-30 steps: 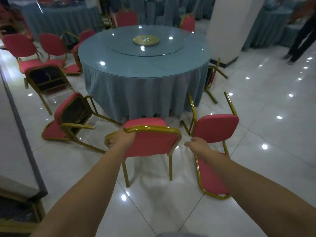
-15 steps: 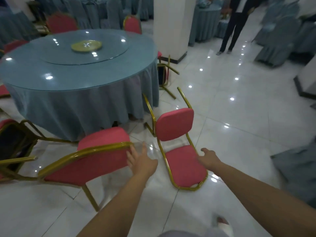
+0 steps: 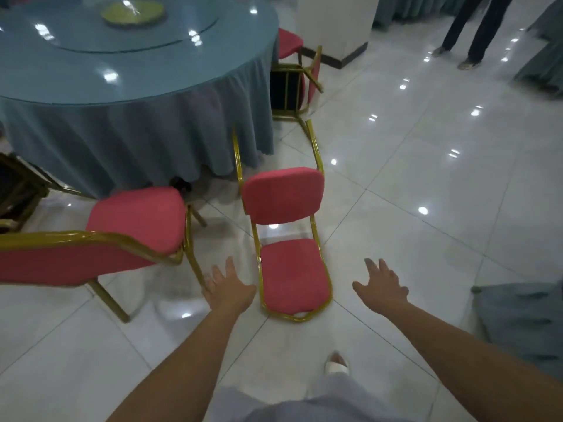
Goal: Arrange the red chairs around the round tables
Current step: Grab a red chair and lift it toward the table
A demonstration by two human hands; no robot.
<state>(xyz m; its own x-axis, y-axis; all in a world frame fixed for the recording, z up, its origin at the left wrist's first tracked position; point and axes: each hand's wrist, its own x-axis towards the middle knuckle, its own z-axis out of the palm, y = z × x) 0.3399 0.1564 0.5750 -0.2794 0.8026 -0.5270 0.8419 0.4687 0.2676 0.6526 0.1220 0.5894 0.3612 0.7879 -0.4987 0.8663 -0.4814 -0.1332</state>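
Grips first: both of yours are wide, fingers spread and holding nothing. Your left grip (image 3: 230, 289) hangs over the floor (image 3: 426, 193) in the gap between two red chairs. Your right grip (image 3: 382, 286) reaches out on the right, apart from any chair.

Between the two grips lies the tipped chair (image 3: 294, 275). Its near red pad is low on the tiles inside a gold frame, and the second pad is raised just beyond it. Two gold tubes run on from there toward the far side. The frame's left edge is just beside your left grip. Its right edge is near your right grip but clearly apart from it.

To the left stands the upright chair (image 3: 137, 220), on its legs with the seat toward the round table (image 3: 91, 86) and the backrest toward you. Its near right leg comes down just beside your left fingers (image 3: 214, 274); I cannot tell if they touch.

The tabletop carries a blue cloth and a glass turntable (image 3: 76, 32). At its far right edge a second overturned chair (image 3: 313, 74) lies by a white pillar (image 3: 335, 22). Your white shoe (image 3: 336, 363) shows near the bottom, and another person's legs (image 3: 475, 25) stand at far right.
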